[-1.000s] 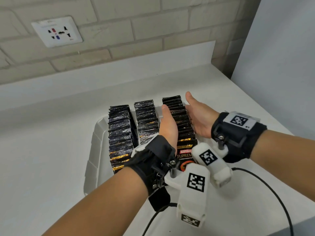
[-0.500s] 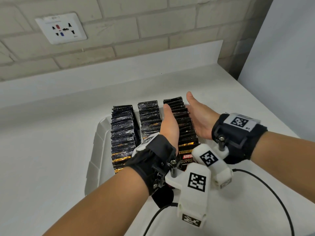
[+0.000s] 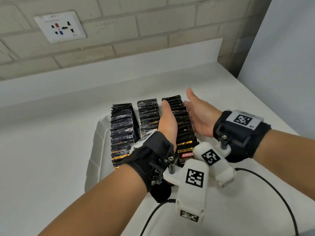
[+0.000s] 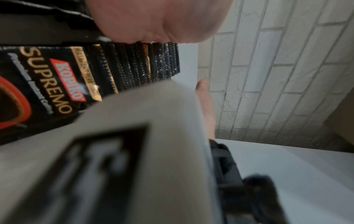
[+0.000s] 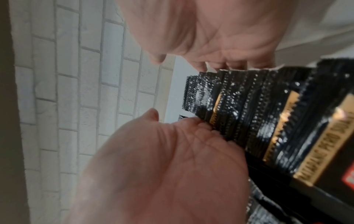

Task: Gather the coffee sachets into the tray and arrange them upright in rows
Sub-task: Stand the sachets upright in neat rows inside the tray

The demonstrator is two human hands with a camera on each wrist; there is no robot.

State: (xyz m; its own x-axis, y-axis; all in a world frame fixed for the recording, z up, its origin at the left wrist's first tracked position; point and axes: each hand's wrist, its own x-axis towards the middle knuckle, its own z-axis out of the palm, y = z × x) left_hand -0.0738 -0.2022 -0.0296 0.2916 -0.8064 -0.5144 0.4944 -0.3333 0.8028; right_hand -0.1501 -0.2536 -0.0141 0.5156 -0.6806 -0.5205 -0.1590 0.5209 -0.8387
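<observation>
A white tray (image 3: 98, 150) on the counter holds three rows of black coffee sachets standing upright: a left row (image 3: 121, 130), a middle row (image 3: 148, 114) and a right row (image 3: 183, 126). The right row's front sachet (image 4: 47, 84) reads KOPIKO SUPREMO. My left hand (image 3: 167, 121) lies flat in the gap between the middle and right rows, palm against the right row's left side. Against that row's other side lies my right hand (image 3: 197, 116), fingers straight. In the right wrist view the right row (image 5: 258, 118) stands between the left palm (image 5: 172, 166) and the right palm (image 5: 201, 30).
A brick wall with a power socket (image 3: 59, 26) rises behind the white counter (image 3: 42, 142). A pale panel (image 3: 289, 57) bounds the counter on the right. Black cables (image 3: 272, 193) trail from the wrist cameras across the near counter.
Both hands have slid slightly farther along the right row toward the wall, still flat on its two sides. The rows stand as before.
</observation>
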